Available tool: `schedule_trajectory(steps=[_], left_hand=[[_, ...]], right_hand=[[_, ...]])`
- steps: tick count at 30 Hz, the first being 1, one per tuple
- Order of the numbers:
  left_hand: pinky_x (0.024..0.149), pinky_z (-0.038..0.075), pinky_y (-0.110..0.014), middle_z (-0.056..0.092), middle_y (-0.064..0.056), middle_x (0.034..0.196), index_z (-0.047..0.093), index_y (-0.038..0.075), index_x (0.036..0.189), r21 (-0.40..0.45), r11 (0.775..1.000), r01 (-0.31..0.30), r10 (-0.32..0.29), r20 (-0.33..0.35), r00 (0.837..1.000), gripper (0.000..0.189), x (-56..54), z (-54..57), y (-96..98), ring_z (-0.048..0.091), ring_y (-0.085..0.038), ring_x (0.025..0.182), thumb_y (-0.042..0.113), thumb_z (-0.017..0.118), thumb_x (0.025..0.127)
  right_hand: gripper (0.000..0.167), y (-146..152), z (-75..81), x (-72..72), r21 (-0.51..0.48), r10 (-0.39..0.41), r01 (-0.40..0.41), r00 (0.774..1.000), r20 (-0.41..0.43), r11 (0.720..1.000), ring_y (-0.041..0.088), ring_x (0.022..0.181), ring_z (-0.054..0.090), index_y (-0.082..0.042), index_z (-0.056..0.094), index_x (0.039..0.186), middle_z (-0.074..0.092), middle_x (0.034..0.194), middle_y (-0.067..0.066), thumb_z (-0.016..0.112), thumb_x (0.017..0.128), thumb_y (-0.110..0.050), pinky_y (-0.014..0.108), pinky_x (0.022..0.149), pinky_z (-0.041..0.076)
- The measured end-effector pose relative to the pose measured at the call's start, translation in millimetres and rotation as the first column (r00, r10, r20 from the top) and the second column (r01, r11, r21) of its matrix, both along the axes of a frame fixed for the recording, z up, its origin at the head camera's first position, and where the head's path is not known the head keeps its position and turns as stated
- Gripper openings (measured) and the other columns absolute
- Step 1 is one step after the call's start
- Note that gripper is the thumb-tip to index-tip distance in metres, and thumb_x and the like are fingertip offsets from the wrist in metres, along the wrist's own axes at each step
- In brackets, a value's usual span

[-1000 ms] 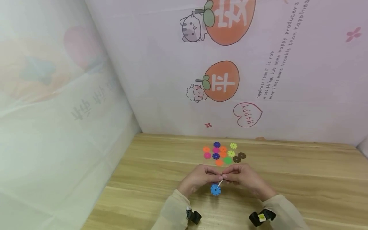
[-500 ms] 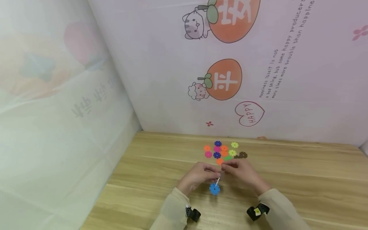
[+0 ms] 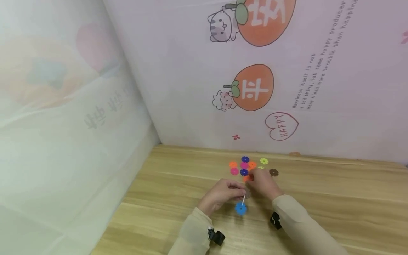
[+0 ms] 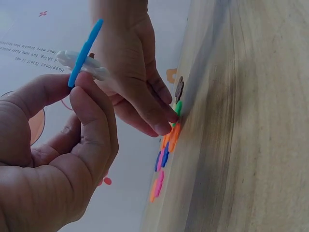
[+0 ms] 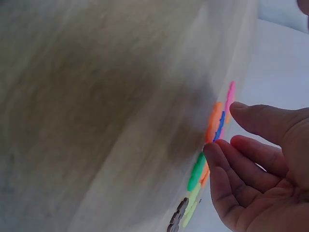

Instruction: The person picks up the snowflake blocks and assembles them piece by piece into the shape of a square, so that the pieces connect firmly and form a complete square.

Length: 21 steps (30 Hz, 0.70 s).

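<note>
My left hand (image 3: 223, 194) pinches a small notched plastic disc pair above the table. A blue disc (image 3: 241, 208) hangs face-on in the head view, with a white disc (image 4: 67, 59) crossing it, seen edge-on. In the left wrist view, thumb and index fingertips meet at the blue disc's edge. My right hand (image 3: 262, 181) reaches over the spread of loose discs, its thumb and fingers apart in the right wrist view. Nearest its fingertips are an orange disc (image 5: 213, 120) and a green disc (image 5: 195, 170). From the head, the right hand covers part of the group.
Navy discs (image 3: 244, 172), pink discs (image 3: 234, 171), a yellow disc (image 3: 264, 161) and a brown disc (image 3: 273, 172) lie flat on the wooden table (image 3: 178, 177). A printed cloth wall (image 3: 191, 117) stands behind them, with another cloth (image 3: 63, 170) at the left.
My right hand has left the left hand's fingertips and moved forward to the loose discs, covering several. The left hand stays almost in place with the blue and white discs.
</note>
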State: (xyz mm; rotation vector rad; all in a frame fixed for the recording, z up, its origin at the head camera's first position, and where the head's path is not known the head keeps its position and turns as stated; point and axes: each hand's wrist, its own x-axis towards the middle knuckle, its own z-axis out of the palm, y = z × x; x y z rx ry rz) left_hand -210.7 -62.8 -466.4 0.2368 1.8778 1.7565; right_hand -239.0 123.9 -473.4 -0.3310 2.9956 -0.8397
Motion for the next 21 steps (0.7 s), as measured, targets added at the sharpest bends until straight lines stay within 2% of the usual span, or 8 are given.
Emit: schedule_trajectory(steps=[5, 13, 15, 17, 21], left_hand=[[0.080, 0.059, -0.027, 0.073, -0.007, 0.095, 0.071, -0.001, 0.109, 0.002, 1.000, 0.003, -0.003, 0.004, 1.000, 0.020, -2.3, 0.0, 0.2, 0.068, -0.011, 0.081, 0.008, 0.069, 0.092], [0.081, 0.059, -0.029, 0.073, -0.009, 0.095, 0.071, -0.002, 0.108, 0.018, 1.000, 0.008, -0.008, 0.011, 1.000, 0.018, -2.5, 1.0, 0.4, 0.069, -0.011, 0.080, 0.006, 0.068, 0.092], [0.080, 0.059, -0.029, 0.073, -0.009, 0.095, 0.071, -0.003, 0.108, 0.024, 1.000, 0.010, -0.010, 0.016, 1.000, 0.018, -1.8, 1.2, 0.2, 0.069, -0.011, 0.080, 0.006, 0.068, 0.092], [0.080, 0.059, -0.028, 0.073, -0.008, 0.096, 0.071, -0.003, 0.108, 0.025, 1.000, 0.011, -0.011, 0.020, 1.000, 0.018, -1.2, 1.6, -0.1, 0.069, -0.011, 0.080, 0.005, 0.067, 0.092], [0.080, 0.059, -0.028, 0.072, -0.008, 0.099, 0.070, -0.004, 0.109, 0.020, 1.000, 0.005, -0.005, 0.022, 1.000, 0.019, -0.8, 3.0, -0.4, 0.070, -0.012, 0.081, 0.005, 0.067, 0.093]], right_hand=[[0.010, -3.1, -2.5, -3.1, 0.060, -0.017, 0.016, 1.000, 0.002, 0.998, 0.015, 0.058, 0.048, -0.003, 0.066, 0.078, 0.059, 0.066, 0.003, 0.072, 0.086, -0.008, 0.027, 0.054, 0.043], [0.016, -6.2, -1.1, -5.4, 0.078, -0.038, 0.037, 0.999, 0.018, 0.996, 0.015, 0.056, 0.043, -0.004, 0.060, 0.074, 0.051, 0.062, 0.003, 0.070, 0.086, -0.006, 0.027, 0.051, 0.037], [0.012, -5.8, -1.7, -5.2, 0.077, -0.034, 0.033, 0.999, 0.016, 0.996, 0.016, 0.058, 0.044, -0.003, 0.062, 0.077, 0.052, 0.063, 0.003, 0.070, 0.086, -0.005, 0.027, 0.052, 0.038], [0.007, -4.5, -2.7, -4.3, 0.061, -0.030, 0.028, 0.999, 0.021, 0.998, 0.017, 0.062, 0.050, 0.001, 0.066, 0.084, 0.058, 0.069, 0.005, 0.071, 0.085, -0.004, 0.030, 0.056, 0.045], [0.020, 0.7, -5.5, -1.6, 0.012, -0.003, 0.003, 1.000, 0.011, 1.000, 0.022, 0.076, 0.061, 0.005, 0.069, 0.098, 0.069, 0.086, 0.011, 0.073, 0.080, -0.002, 0.040, 0.071, 0.055]])
